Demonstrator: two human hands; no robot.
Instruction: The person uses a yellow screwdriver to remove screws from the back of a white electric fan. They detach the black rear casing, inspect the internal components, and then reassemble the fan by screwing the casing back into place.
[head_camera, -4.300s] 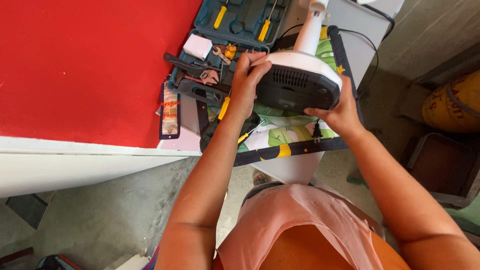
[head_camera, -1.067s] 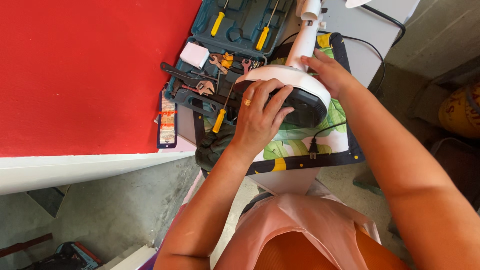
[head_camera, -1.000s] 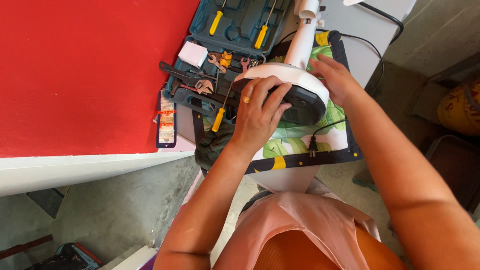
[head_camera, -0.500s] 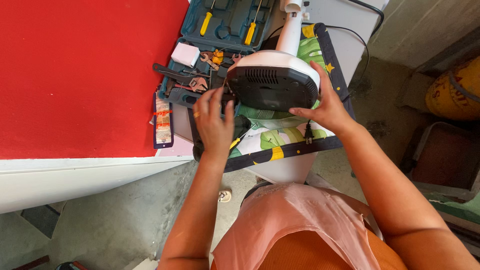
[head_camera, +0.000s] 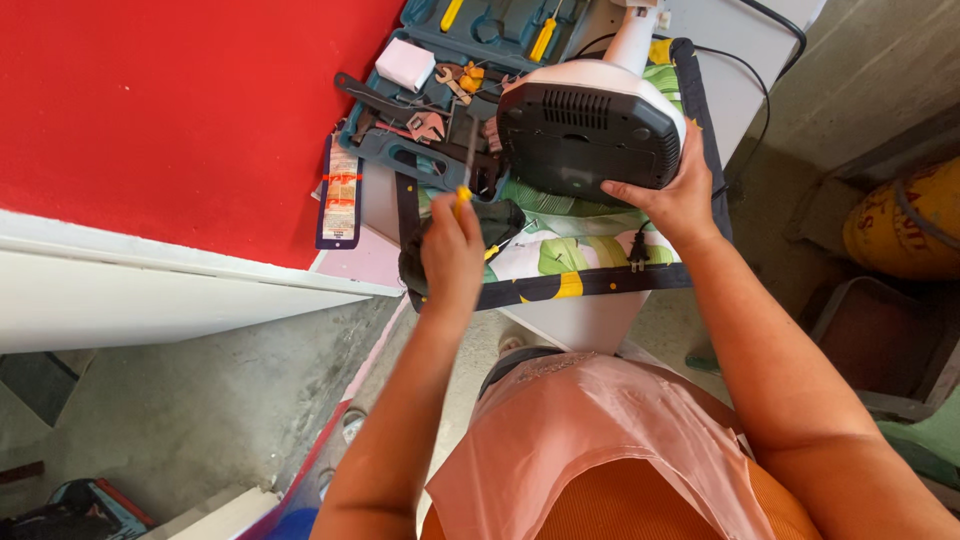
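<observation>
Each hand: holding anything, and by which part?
Left hand grips a yellow-handled screwdriver by its handle. Right hand holds the white appliance's dark base at its near right edge.

Setting: a home repair corner, makeshift rather than a fitted workshop.

Evidence: an open teal plastic tool case at 12 o'clock, holding yellow-handled screwdrivers and rusty spanners; a small white tabletop spread with a leaf-printed cloth with dark border at centre; a bare, stained grey concrete floor at 7 o'clock; a yellow gas cylinder at 3 o'clock; a large red panel at 10 o'clock.
</observation>
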